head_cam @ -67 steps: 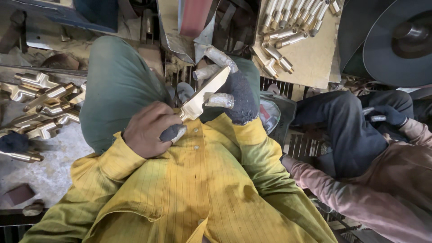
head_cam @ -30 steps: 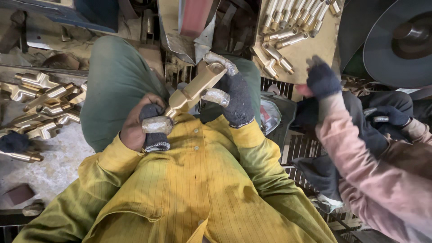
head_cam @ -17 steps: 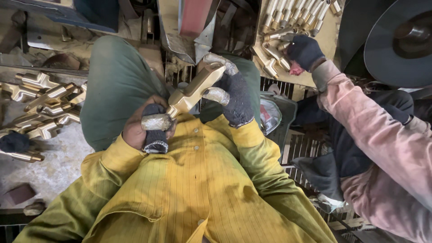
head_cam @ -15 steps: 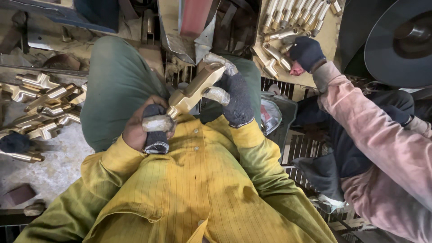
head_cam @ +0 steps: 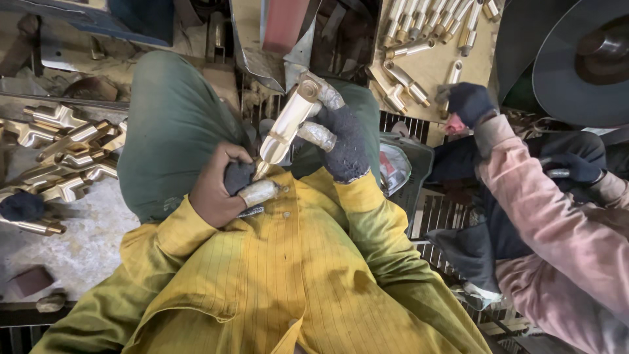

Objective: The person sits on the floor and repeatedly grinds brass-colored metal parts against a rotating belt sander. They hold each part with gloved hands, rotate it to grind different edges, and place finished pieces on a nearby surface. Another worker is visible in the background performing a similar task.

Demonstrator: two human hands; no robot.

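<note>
Brass fitting (head_cam: 283, 128) held slantwise over the lap, upper end near the red belt housing (head_cam: 283, 23), lower end down at the yellow shirt (head_cam: 275, 262). Left hand (head_cam: 219, 187), bare, closed round the lower end, with a dark cloth pad and taped thumb pressed to the metal — grip firm on the brass fitting. Right hand (head_cam: 337, 141), in a dark knitted glove with taped fingertips, clasped on the upper end, grip likewise closed on it. Fitting clear of the desk, above the green trousers (head_cam: 167, 131).

To the left, a heap of brass castings (head_cam: 62, 151) on a dusty desk (head_cam: 78, 242), some stacked across one another. A dark glove (head_cam: 21, 204) resting just beside one casting there. Up right, a board (head_cam: 432, 69) carrying rows of small brass tubes (head_cam: 419, 29), most lying side by side.

At the right — a co-worker in a pink sleeve (head_cam: 544, 210), one gloved hand (head_cam: 468, 105) raised near the board's edge, the other gloved hand (head_cam: 570, 167) lower, around a thin bar. Large dark wheel (head_cam: 583, 62) in the top right corner.
</note>
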